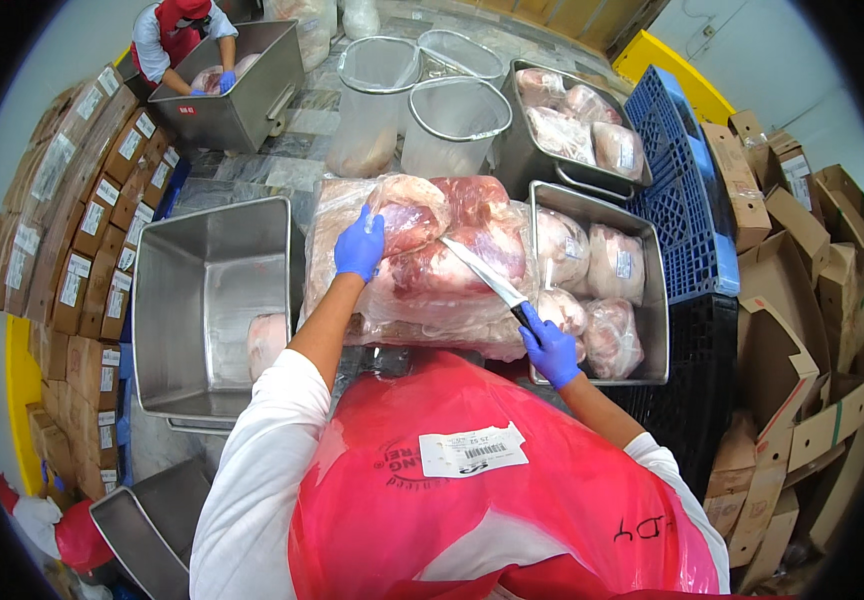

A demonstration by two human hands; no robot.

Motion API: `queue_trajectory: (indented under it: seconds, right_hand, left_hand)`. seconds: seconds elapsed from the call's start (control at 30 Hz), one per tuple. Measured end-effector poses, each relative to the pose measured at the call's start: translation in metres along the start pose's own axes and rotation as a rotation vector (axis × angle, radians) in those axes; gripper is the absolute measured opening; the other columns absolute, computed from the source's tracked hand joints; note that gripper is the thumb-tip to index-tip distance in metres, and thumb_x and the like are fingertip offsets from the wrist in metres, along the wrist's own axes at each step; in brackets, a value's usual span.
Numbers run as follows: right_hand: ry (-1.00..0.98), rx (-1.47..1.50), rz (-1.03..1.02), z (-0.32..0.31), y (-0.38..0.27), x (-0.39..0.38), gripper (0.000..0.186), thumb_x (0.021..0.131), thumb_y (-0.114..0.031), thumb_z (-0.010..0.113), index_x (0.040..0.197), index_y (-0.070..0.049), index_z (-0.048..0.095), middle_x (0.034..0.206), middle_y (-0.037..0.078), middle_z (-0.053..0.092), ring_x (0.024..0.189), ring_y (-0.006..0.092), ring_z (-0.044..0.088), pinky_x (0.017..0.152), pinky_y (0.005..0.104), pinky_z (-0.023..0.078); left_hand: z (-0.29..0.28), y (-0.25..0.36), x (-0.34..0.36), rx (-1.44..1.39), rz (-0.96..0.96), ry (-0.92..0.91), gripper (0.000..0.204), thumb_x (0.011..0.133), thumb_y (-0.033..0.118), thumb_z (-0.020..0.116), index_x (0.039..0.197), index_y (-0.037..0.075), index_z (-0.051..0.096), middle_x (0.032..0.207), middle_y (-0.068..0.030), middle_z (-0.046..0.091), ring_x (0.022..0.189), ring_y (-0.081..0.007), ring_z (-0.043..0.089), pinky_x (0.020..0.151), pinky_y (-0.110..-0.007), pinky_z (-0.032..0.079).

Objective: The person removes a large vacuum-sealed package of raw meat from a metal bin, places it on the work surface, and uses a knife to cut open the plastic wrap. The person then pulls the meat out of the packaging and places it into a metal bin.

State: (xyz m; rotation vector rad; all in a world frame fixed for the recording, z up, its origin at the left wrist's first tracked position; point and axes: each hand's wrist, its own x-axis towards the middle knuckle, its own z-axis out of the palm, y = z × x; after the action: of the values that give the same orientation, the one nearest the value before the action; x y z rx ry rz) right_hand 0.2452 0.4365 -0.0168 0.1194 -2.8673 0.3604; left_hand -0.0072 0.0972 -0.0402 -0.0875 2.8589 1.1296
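Note:
Large raw meat pieces [457, 262] lie on clear plastic wrap [330, 215] in front of me, over a block-like stack wrapped in plastic. My left hand [360, 246], in a blue glove, grips the left edge of a rounded, fat-edged meat piece [412, 214]; its fingertips are partly hidden. My right hand [552, 350], gloved in blue too, is closed around the dark handle of a knife [482, 268]. The long blade points up and left, its tip at the meat beside the rounded piece.
Left stands a steel tub [214, 215] with one wrapped piece; right, a steel tub [664, 330] of bagged meat. Beyond are another full tub [572, 175] and bag-lined hoops [380, 65]. Stacked cartons [92, 215], flattened cardboard [782, 330], blue pallets [677, 180] and two people [187, 40] surround me.

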Motion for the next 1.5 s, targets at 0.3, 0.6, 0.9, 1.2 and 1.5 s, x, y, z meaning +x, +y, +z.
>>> queue_trajectory:
  seconds: [0.3, 0.6, 0.9, 1.2, 1.5]
  right_hand:
    - [-0.264, -0.036, 0.004, -0.124, -0.053, 0.06, 0.042, 0.092, -0.035, 0.065, 0.133, -0.027, 0.062, 0.083, 0.02, 0.068, 0.07, 0.0375, 0.066, 0.063, 0.0469, 0.052]
    - [-0.485, -0.119, -0.084, -0.179, -0.076, 0.132, 0.037, 0.092, -0.036, 0.064, 0.126, -0.023, 0.067, 0.084, 0.019, 0.069, 0.075, 0.0388, 0.067, 0.069, 0.047, 0.054]
    - [-0.793, -0.335, -0.277, -0.198, -0.106, 0.251, 0.036, 0.091, -0.034, 0.063, 0.121, -0.017, 0.07, 0.087, 0.022, 0.068, 0.082, 0.039, 0.067, 0.076, 0.0451, 0.054]
    - [-0.93, -0.275, -0.276, -0.192, -0.121, 0.299, 0.035, 0.09, -0.029, 0.064, 0.119, -0.011, 0.07, 0.087, 0.024, 0.067, 0.083, 0.0401, 0.066, 0.077, 0.0445, 0.053]
    - [-0.614, -0.09, -0.044, -0.158, -0.082, 0.178, 0.043, 0.092, -0.029, 0.066, 0.134, -0.018, 0.061, 0.069, 0.022, 0.063, 0.063, 0.0402, 0.064, 0.061, 0.0477, 0.052]
  left_hand:
    - [0.001, -0.015, -0.005, -0.083, -0.017, -0.011, 0.067, 0.095, 0.056, 0.046, 0.143, 0.009, 0.05, 0.123, -0.0283, 0.062, 0.115, -0.0447, 0.059, 0.098, -0.049, 0.046]
    - [0.003, -0.014, -0.007, -0.167, -0.066, -0.019, 0.068, 0.092, 0.058, 0.051, 0.144, 0.014, 0.05, 0.121, -0.0273, 0.064, 0.113, -0.044, 0.061, 0.096, -0.049, 0.048]
    - [0.001, -0.017, -0.008, -0.216, -0.114, -0.012, 0.066, 0.092, 0.058, 0.052, 0.143, 0.016, 0.052, 0.11, -0.0287, 0.067, 0.103, -0.045, 0.064, 0.09, -0.049, 0.05]
    - [0.009, -0.017, -0.011, -0.238, -0.127, 0.018, 0.057, 0.094, 0.052, 0.052, 0.138, 0.016, 0.057, 0.096, -0.029, 0.068, 0.091, -0.0463, 0.066, 0.082, -0.051, 0.052]
    - [0.017, -0.02, -0.011, -0.232, -0.117, 0.114, 0.05, 0.098, 0.047, 0.049, 0.137, 0.017, 0.059, 0.092, -0.0285, 0.068, 0.087, -0.0471, 0.066, 0.079, -0.052, 0.052]
